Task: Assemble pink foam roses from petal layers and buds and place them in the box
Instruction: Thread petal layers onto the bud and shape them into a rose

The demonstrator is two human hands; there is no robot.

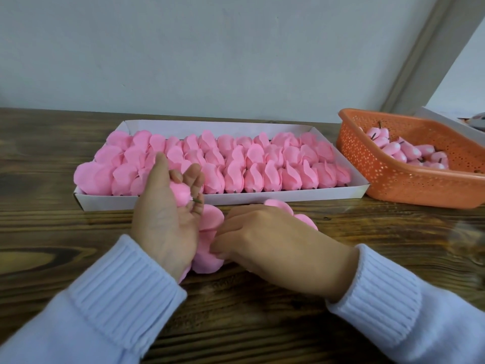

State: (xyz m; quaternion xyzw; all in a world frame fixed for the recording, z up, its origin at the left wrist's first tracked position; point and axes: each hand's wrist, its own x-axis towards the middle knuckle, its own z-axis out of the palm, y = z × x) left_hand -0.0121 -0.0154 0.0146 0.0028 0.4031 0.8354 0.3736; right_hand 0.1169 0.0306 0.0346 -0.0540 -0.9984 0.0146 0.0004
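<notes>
The left hand (168,214) curls its fingers round a pink bud (181,193), just in front of the white box (236,199) full of roses (236,164). The right hand (275,237) pinches flat petals (207,253) on the tabletop (262,324).

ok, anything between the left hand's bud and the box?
Nothing visible: left hand holds the bud at the box front wall. But roses fill every row seen; that hand hides part of the front row. Right hand pinches petals.

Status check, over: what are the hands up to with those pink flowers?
Left hand grips bud. Right hand pinches petal layers on table. Box nearly full. Nothing blocking.
</notes>
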